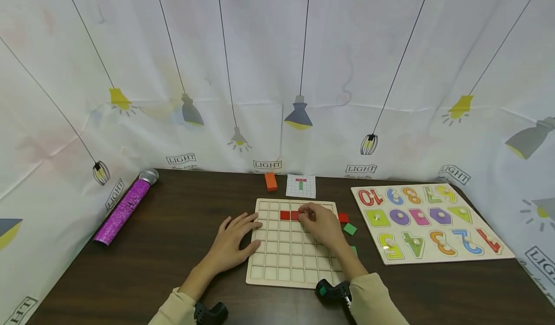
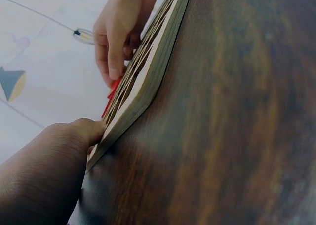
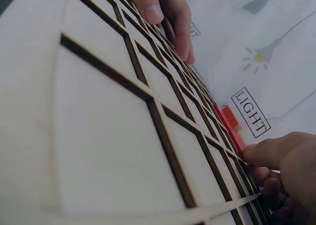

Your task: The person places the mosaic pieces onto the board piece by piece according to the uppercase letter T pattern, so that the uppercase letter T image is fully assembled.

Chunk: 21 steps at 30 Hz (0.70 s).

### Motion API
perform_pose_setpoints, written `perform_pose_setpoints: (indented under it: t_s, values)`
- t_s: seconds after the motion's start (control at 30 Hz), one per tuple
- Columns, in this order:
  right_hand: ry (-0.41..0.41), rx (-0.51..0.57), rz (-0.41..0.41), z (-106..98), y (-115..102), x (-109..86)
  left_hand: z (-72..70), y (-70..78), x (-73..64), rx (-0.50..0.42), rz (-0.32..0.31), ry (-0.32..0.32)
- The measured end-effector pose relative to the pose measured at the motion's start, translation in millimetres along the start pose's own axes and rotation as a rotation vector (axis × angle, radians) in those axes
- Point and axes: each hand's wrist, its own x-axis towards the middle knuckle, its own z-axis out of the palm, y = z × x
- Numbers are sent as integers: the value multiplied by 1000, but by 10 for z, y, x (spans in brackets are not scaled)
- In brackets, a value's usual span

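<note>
Likely step: seating red tile [image 1: 295, 215] | right hand [image 1: 322, 223]: fingertips pinch it | left hand [image 1: 231, 246]: fingers apart, on wooden grid board [image 1: 284, 273] | next probably needs: squaring, release

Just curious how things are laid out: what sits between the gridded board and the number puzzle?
The head view shows a red piece, a green piece and a second green piece, partly hidden, in that stretch.
</note>
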Motion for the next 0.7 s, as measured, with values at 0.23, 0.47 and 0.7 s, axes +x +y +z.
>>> perform_pose_setpoints:
  t_s: [0.23, 0.47, 0.7]
  values:
    - [-19, 12, -1, 2, -13, -20, -10, 17, -6, -13, 9, 14]
    - [-53, 42, 4, -35, -7, -31, 7, 8, -6, 0, 5, 5]
    - [-98, 75, -50, -136, -4, -21, 0, 1, -6, 3, 5, 26]
